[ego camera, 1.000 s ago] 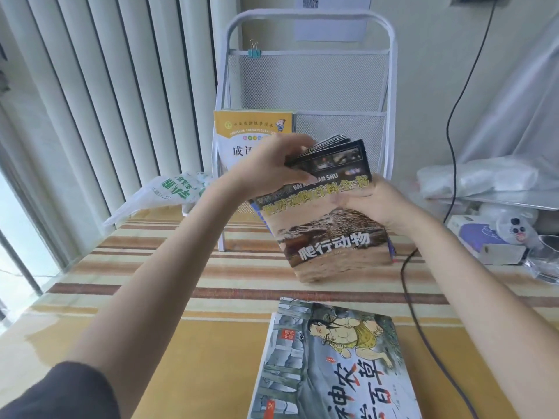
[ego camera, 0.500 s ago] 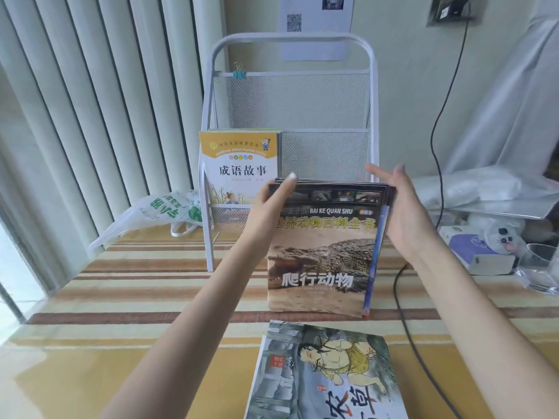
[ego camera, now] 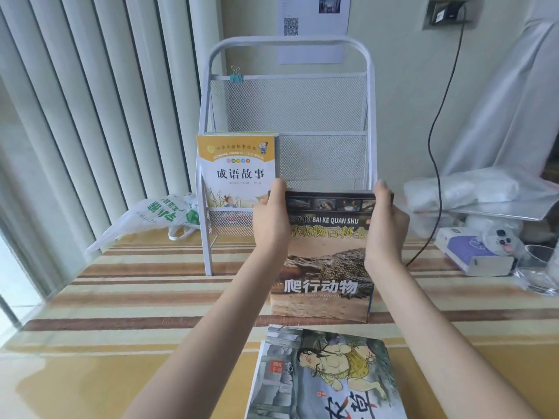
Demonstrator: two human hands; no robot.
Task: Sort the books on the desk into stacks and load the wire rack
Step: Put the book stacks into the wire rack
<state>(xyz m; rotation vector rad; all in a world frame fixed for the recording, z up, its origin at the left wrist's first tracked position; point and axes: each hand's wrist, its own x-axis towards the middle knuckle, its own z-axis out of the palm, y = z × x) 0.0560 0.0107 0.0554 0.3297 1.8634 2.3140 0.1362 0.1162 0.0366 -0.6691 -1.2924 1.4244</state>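
Observation:
A stack of thin books (ego camera: 326,267) with a crocodile cover stands upright on the striped desk (ego camera: 136,297), in front of the white wire rack (ego camera: 290,107). My left hand (ego camera: 270,219) grips the stack's left edge and my right hand (ego camera: 384,225) grips its right edge, near the top. In the rack's lower left pocket stands a yellow-and-white book (ego camera: 239,173); the pocket's right half is bare mesh. Flat on the desk in front of me lies another book (ego camera: 326,376) with a painted figure on its cover.
A white and green plastic bag (ego camera: 160,213) lies left of the rack. A black cable (ego camera: 435,146) runs from a wall socket down onto the desk at right. A tissue box (ego camera: 472,255), a small plush toy (ego camera: 502,237) and a glass (ego camera: 541,267) sit at far right.
The crocodile-cover stack went from tilted in my hands to upright on the desk. Both hands have closed in on its two side edges, squaring it.

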